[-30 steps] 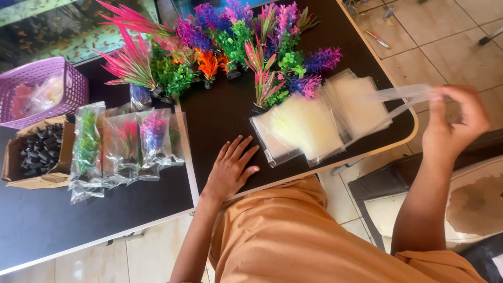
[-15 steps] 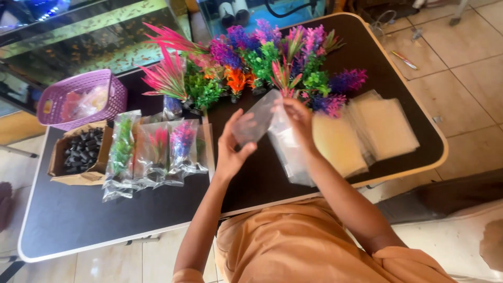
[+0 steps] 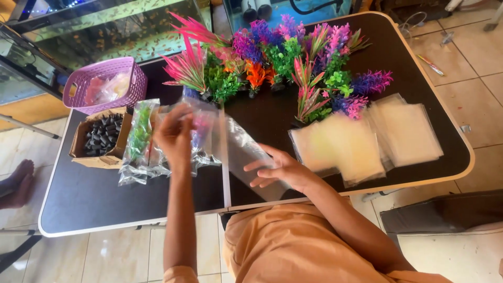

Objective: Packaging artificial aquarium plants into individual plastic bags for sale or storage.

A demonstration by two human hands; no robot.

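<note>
**Inspection: bagging station, hands on a clear sleeve**

My hands are apart. My right hand (image 3: pixel 283 170) lies with fingers spread on an empty clear plastic bag (image 3: pixel 249 157), which stretches over the black table (image 3: pixel 105 202) near its front edge. My left hand (image 3: pixel 175 133) is raised at the bag's upper end, above the packed bags (image 3: pixel 144 139); motion blur keeps me from telling whether its fingers pinch the film or only brush it.

Risks, in my judgement:
- The film is thin and slick. With only flat fingers on it, it could slide off the near edge.
- My left forearm passes close over the packed bags. A careless sweep could drag them toward the cardboard box (image 3: pixel 99 139).
- The stack of empty bags (image 3: pixel 367 139) lies fanned out. A nudge could scatter it, or two sleeves could lift as one.

Count:
- Clear bag in hand: one.
- Packed bags holding plants: at least three, overlapping; exact number not certain.
- Loose artificial plants (image 3: pixel 283 65): roughly a dozen, crowded together, not separable with confidence.
- Cardboard box of small black bases: one.
- Pink basket (image 3: pixel 107 84): one.
- Empty bags in the stack: too many and too overlapped to count.
</note>
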